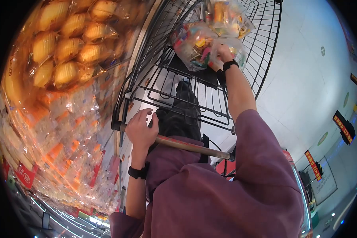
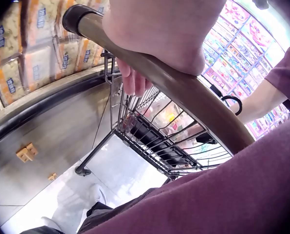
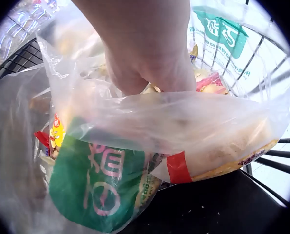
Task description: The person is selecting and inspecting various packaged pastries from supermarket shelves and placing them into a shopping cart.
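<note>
With the left hand resting relaxed over the handle, heel on the bar and fingers loose beyond it, use a little weight there to steady the cart. With the right hand, work low in the basket at the clear plastic bag, lying at the handle end; cannot tell the hold at the fingertips, pinching film, gripping a packet or merely touching, because of the plastic and the hand's own bulk. Before any pull, best to feel for gathered film or a packet's firm body, not one thin layer, so as to avoid a tear. Mind the red strip under the film, and ease clear of the neighbouring bag, close enough to snag. Lift straight and slowly.
</note>
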Demonstrator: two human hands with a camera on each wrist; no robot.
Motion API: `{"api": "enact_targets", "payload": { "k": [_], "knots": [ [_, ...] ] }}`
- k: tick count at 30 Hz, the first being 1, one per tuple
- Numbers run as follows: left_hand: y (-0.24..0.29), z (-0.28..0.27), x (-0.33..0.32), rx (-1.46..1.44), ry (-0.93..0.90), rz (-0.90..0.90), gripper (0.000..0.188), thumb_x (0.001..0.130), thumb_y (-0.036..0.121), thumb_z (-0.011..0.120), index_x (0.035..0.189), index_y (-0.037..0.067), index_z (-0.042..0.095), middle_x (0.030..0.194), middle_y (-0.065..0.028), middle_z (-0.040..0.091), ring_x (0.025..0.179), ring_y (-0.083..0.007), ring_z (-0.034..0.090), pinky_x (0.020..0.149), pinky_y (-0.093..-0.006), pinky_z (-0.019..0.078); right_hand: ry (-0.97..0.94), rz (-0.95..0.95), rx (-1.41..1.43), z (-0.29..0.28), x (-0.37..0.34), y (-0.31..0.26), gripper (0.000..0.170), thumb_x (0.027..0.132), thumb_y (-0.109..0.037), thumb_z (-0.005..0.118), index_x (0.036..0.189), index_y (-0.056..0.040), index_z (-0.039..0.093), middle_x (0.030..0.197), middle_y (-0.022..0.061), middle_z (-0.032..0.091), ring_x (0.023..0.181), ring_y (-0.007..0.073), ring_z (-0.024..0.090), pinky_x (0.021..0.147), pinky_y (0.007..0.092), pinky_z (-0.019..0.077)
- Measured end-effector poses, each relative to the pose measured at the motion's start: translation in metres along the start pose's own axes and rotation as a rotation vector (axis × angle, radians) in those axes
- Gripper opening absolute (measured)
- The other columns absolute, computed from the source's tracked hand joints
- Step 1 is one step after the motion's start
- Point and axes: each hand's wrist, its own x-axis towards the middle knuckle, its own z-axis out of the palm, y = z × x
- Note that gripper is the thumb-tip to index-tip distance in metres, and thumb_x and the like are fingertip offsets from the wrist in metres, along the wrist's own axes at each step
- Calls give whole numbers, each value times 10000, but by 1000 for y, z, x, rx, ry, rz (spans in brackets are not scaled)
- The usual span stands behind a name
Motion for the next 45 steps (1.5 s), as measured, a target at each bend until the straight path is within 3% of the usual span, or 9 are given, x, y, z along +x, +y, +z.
{"api": "enact_targets", "payload": {
  "k": [7, 12, 18, 26, 32, 35, 40, 41, 45],
  "knots": [
    [0, 0, 0, 0, 19, -1, 112, 816, 183, 668, 883, 94, 658, 833, -27, 688, 667, -203, 646, 629, -331, 504, 143, -602, -501, -31, -39, 8, 484, 905, -422, 462, 1001, 3, 672, 976, 262, 663, 934, 402, 636, 827, 490, 487],
    [3, -2, 0, -36, -3, -35, 110, 817, 193, 664, 870, 97, 656, 825, -40, 684, 714, -258, 658, 637, -352, 504, -124, -521, -791, -44, -25, -2, 385, 870, -346, 527, 953, -10, 694, 982, 227, 674, 951, 382, 635, 839, 474, 491],
    [-2, 1, -2, -6, 28, 14, 109, 807, 192, 666, 859, 97, 655, 821, -41, 684, 703, -255, 654, 626, -349, 501, 89, -626, -790, -20, -15, -3, 375, 805, -419, 611, 901, -71, 712, 935, 196, 691, 868, 381, 652, 746, 464, 513],
    [-6, 2, -6, 1, 105, 70, 125, 795, 198, 666, 864, 94, 657, 814, -48, 686, 717, -260, 665, 644, -360, 519, 51, -164, 34, -108, -116, -33, 432, 717, -268, 747, 1017, 34, 677, 861, 135, 711, 758, 223, 701, 659, 329, 561],
    [-10, 3, -8, 13, 123, 91, 123, 809, 215, 666, 884, 117, 663, 831, 3, 691, 639, -192, 649, 594, -342, 500, -249, -167, 424, -159, -217, -66, 474, 804, -192, 716, 1119, 121, 549, 1032, 149, 676, 838, 185, 686, 673, 247, 558],
    [-8, 1, -8, 4, 110, 81, 147, 812, 230, 669, 898, 111, 665, 833, -7, 692, 639, -204, 645, 601, -351, 502, -461, -228, 527, -161, -267, -89, 404, 826, -154, 719, 1131, 64, 570, 1037, 132, 681, 867, 170, 681, 731, 243, 545],
    [3, -10, -8, -241, 33, 84, 254, 908, 326, 580, 995, 102, 662, 889, -54, 694, 730, -226, 659, 679, -354, 505, -528, -570, 349, -144, -387, -163, 428, 815, -81, 747, 1200, -28, 568, 1096, 70, 687, 936, 117, 655, 868, 254, 501],
    [4, -11, -6, -415, -26, 70, 308, 946, 365, 526, 1044, 102, 653, 922, -71, 696, 783, -242, 664, 732, -357, 503, -543, -746, 457, -130, -399, -167, 425, 804, -28, 741, 1195, -53, 575, 1014, 21, 712, 872, 64, 646, 748, 203, 495],
    [22, -51, -17, -1436, -386, -35, 632, 1020, 554, 254, 1242, 54, 572, 1095, -99, 675, 967, -210, 646, 924, -341, 446, -288, -1323, 52, -110, -461, -191, 382, 716, 51, 714, 1068, -86, 657, 1142, 41, 683, 1067, 228, 635, 908, 335, 490]
  ]
}}
